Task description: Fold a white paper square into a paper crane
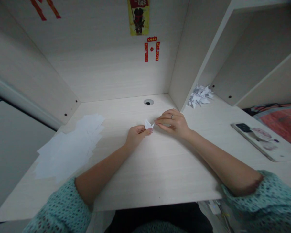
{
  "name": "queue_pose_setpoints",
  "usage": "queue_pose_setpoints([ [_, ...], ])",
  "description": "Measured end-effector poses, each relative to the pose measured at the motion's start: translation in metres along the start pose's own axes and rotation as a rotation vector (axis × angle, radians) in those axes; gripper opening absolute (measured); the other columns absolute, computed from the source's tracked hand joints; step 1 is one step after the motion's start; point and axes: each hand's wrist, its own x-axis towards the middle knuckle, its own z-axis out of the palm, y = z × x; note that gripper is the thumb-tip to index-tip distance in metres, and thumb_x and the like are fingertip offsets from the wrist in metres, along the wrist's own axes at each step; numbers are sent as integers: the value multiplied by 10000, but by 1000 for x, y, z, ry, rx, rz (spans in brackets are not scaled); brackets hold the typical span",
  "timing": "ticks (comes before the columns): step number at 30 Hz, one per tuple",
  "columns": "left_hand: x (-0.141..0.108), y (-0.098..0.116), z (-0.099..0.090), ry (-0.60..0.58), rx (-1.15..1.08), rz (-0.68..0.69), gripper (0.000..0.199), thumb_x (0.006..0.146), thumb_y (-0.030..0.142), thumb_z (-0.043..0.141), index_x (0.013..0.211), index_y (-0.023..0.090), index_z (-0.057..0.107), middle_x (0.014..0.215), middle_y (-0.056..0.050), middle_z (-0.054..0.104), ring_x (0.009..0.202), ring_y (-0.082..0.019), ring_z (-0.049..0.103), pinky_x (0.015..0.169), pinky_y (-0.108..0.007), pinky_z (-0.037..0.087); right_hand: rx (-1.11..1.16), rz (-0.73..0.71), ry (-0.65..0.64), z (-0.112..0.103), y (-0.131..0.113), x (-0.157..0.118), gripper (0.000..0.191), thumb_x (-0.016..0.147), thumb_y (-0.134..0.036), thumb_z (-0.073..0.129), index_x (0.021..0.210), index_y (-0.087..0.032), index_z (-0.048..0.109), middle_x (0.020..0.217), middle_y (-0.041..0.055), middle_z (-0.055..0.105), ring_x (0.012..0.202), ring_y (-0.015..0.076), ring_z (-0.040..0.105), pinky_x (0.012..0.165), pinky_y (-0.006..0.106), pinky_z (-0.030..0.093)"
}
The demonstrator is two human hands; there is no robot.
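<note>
The folded paper (pixel 148 125) sits mid-view, pinched between the thumb and fingers of the left hand (pixel 137 133), while the right hand (pixel 173 123) has its fingertips together at the three-o'clock tip, gripping or merely touching I cannot tell, and the desk (pixel 160 168) stretches to its edge at six. From there I see loose sheets (pixel 70 145) toward nine, a phone (pixel 264 142) just past three, and an upright panel (pixel 203 58) at two, partly screening a paper heap (pixel 200 96). Pale wood-grain surrounds everything, with a cable hole (pixel 148 102) at twelve.
</note>
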Motion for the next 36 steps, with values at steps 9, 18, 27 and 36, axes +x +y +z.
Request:
queue_pose_setpoints([
  [9,0,0,-1,-20,-39,14,322,634,441,703,750,141,691,724,-56,696,660,-149,612,574,-233,407,24,22,102,6,-9,-3,144,772,-221,654,894,-272,710,821,0,736,760,176,619,733,332,472],
  [18,-4,0,-3,229,197,202,293,712,450,635,662,161,640,596,12,606,548,-105,526,511,-212,349,146,135,70,13,-12,-1,203,793,-239,639,986,-264,697,859,28,724,787,179,611,732,339,485],
  [27,-11,5,-1,362,495,355,246,735,437,617,690,203,677,620,20,603,558,-105,506,544,-211,367,336,284,40,9,-9,7,89,764,-301,674,831,-275,726,807,20,724,807,182,590,776,354,479],
  [36,-12,9,-2,281,444,335,285,729,459,601,625,198,645,595,20,567,565,-118,478,594,-222,373,394,389,86,13,-13,6,83,777,-307,660,805,-287,735,817,20,729,805,190,585,783,371,469],
])
